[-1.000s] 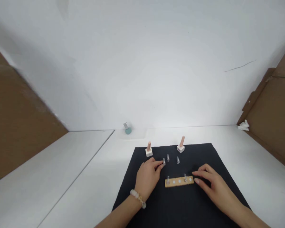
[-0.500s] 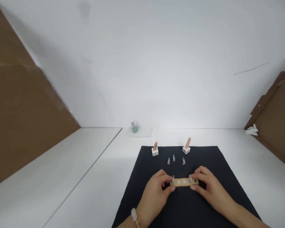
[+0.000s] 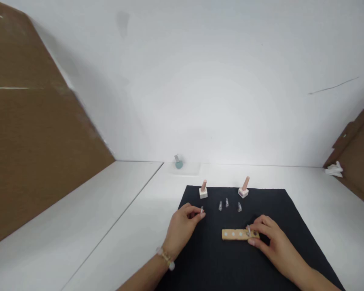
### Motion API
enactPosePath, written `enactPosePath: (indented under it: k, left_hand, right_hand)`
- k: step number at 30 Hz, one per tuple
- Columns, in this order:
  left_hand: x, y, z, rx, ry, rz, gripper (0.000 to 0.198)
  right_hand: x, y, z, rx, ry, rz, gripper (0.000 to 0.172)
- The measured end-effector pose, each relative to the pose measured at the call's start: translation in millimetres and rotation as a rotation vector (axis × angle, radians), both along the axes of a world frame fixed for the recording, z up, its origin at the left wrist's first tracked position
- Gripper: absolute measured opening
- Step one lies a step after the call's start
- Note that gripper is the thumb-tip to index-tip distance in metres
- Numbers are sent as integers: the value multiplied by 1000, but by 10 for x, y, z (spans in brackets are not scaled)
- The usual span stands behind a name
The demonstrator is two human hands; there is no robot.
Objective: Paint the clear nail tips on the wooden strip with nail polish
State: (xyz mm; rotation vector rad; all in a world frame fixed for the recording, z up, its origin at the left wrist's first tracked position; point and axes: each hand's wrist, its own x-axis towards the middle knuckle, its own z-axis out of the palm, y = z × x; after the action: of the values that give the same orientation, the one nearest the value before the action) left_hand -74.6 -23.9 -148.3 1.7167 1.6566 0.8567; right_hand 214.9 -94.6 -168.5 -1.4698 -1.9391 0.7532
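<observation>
A tan strip [image 3: 237,234] with a row of white dots and a dark dot at its right end lies on the black mat [image 3: 212,258]. My left hand [image 3: 182,226] is closed, pinching a small clear nail tip [image 3: 202,209] left of the strip and above the mat. At the strip's right part, my right hand [image 3: 271,240] is closed with thumb and forefinger around another clear nail tip [image 3: 248,230]; exact contact is hard to make out. Beyond the strip lie three more clear nail tips [image 3: 227,202] on the mat.
Two nail polish bottles with pinkish caps stand at the mat's back edge, one left [image 3: 203,193] and one right [image 3: 243,191]. Farther back is a teal bottle [image 3: 178,164] by a clear tray [image 3: 189,169]. White tissue [image 3: 334,169] lies by the right cardboard wall [image 3: 358,155].
My left hand has lifted a nail tip off the strip's left end and carried it left and away, baring a white dot. My right hand has stayed at the strip. The view has shifted slightly.
</observation>
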Motion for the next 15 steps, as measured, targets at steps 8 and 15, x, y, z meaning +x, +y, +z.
enactPosePath:
  k: [8, 15]
  left_hand:
    - [55, 161, -11, -21, 173, -34, 16]
    - [-59, -250, 1, -42, 171, -22, 22]
  right_hand:
    - [-15, -11, 13, 22, -39, -14, 16]
    - [-25, -15, 19, 29, -63, -27, 23]
